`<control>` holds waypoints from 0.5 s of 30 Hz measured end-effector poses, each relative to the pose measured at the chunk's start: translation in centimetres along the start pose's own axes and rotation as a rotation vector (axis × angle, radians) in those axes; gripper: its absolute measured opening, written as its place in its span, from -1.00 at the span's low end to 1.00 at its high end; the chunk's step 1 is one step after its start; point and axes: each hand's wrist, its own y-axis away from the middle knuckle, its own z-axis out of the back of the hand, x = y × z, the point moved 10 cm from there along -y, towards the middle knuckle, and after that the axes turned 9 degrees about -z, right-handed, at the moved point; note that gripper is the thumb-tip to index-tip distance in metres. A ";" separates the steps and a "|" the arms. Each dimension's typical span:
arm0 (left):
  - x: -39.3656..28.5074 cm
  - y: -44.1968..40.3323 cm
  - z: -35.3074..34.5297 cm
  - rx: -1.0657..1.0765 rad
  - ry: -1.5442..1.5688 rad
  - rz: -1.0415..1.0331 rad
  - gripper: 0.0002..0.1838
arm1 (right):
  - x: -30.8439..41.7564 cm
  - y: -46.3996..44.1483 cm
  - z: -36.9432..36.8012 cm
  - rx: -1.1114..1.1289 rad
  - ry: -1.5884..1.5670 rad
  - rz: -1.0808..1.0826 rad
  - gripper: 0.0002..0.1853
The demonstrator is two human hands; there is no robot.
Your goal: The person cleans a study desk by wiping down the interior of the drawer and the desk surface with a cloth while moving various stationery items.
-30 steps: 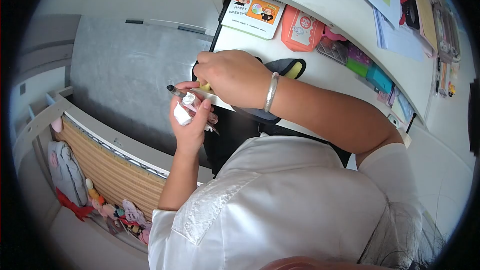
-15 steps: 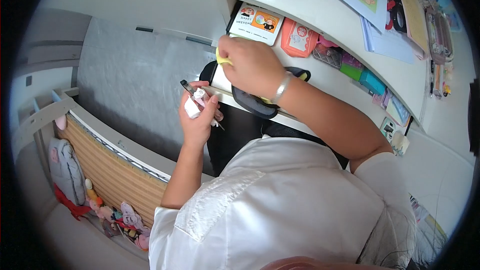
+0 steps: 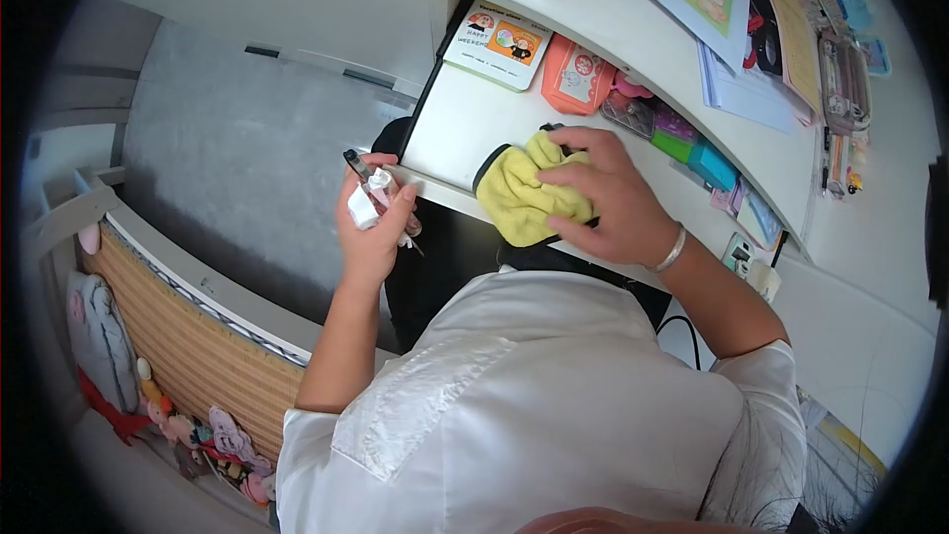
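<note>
Handling the yellow cloth (image 3: 516,200) likely needs gathered fingers next — right hand (image 3: 625,200) splayed atop, left hand (image 3: 372,237) clutching a pen (image 3: 355,162).

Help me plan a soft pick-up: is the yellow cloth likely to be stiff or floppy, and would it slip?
The yellow cloth will probably flop, since it lies in loose folds. Its fuzzy-looking surface suggests it won't slip easily. It may be light for its size, as it looks like thin fabric with dark trim.
</note>
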 end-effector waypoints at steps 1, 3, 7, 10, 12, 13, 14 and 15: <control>0.0 0.0 0.1 0.005 -0.013 0.008 -0.62 | 0.7 -0.5 -0.7 -0.012 0.008 0.004 -0.68; -0.2 0.1 -0.1 -0.003 0.007 0.019 -0.62 | 1.0 -0.9 -1.9 0.008 0.101 0.031 -0.68; -0.3 0.2 -0.1 -0.002 0.012 0.026 -0.62 | 0.1 -2.4 -4.5 0.073 0.322 0.018 -0.57; -0.2 0.2 -0.1 0.003 0.013 0.037 -0.62 | 0.5 -4.5 -5.3 -0.038 0.390 -0.053 -0.52; -0.3 0.0 -0.1 0.006 0.022 0.022 -0.63 | 0.9 -6.7 -5.5 -0.169 0.412 -0.072 -0.58; -0.2 -0.1 0.0 0.006 0.026 0.016 -0.63 | 1.2 -8.0 -6.1 -0.175 0.413 -0.063 -0.59; -0.2 -0.1 0.0 0.004 0.030 0.010 -0.63 | 1.6 -9.1 -6.6 -0.179 0.410 -0.055 -0.59; -0.2 -0.1 0.0 0.004 0.032 0.005 -0.63 | 1.8 -9.8 -7.0 -0.184 0.405 -0.048 -0.60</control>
